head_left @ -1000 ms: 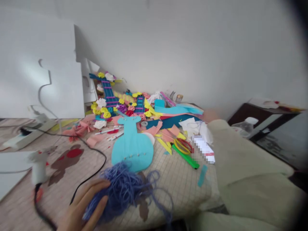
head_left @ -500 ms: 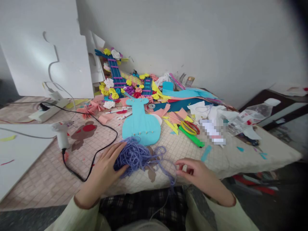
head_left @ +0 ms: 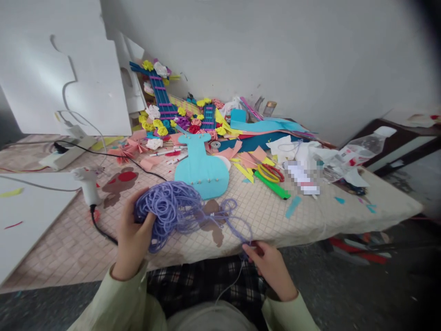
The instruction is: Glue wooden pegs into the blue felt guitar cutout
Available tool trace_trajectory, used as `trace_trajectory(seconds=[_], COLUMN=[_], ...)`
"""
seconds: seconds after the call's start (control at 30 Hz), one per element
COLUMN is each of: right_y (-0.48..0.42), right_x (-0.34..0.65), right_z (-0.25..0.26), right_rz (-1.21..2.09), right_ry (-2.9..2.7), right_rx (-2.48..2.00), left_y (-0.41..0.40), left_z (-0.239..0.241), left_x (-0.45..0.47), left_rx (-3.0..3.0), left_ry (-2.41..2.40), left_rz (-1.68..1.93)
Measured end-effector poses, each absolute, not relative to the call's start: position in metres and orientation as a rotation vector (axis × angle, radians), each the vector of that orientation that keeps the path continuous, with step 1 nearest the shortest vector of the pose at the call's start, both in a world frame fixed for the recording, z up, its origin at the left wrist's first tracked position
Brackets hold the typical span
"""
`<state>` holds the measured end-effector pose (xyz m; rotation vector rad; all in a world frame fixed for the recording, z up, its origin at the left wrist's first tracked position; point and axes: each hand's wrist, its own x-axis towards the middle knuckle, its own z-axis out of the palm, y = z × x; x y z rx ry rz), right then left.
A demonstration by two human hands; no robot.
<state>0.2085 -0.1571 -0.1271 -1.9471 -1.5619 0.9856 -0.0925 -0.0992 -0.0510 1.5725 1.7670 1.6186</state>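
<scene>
My left hand (head_left: 132, 239) grips a tangled bundle of purple yarn (head_left: 170, 209) and holds it just above the checked table cover. Near the table's front edge my right hand (head_left: 268, 264) pinches a loose strand of yarn (head_left: 237, 227) that runs back to the bundle. Just behind the bundle lies a light blue guitar-shaped cutout (head_left: 201, 168) with small pins along its lower part.
A white glue gun (head_left: 87, 186) with a black cord lies at the left, beside a power strip (head_left: 65, 154). Paper flowers, coloured paper scraps, rubber bands (head_left: 268, 172) and a green marker (head_left: 272, 186) crowd the back. White foam boards (head_left: 65, 69) lean on the wall. A plastic bottle (head_left: 361, 149) lies at the right.
My left hand has closed round the yarn bundle and lifted it to the left. My right hand has moved down to the table edge and pinched a strand.
</scene>
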Motion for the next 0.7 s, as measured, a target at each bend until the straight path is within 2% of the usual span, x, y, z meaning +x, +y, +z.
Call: trace_trajectory(seconds=[0.17,0.33,0.5,0.7], right_y=[-0.157,-0.15,-0.114,-0.079], right_x=[0.222,0.217,0.165,0.125], right_z=[-0.119,-0.068,-0.028,-0.021], right_rz=[0.852,0.58,0.649,0.658], right_ry=[-1.536,-1.495,-1.76,-1.946], right_rx=[-1.93,-1.847,-1.368,-1.191], left_y=[-0.102,-0.101,-0.098,-0.097], left_z=[-0.045,-0.044,-0.039,-0.031], left_x=[-0.088,-0.085,-0.08,-0.079], left_rx=[1.453,1.349,1.3,1.375], left_ry=[1.709,1.649,1.611,1.601], left_rz=[1.635,1.653,1.66,1.675])
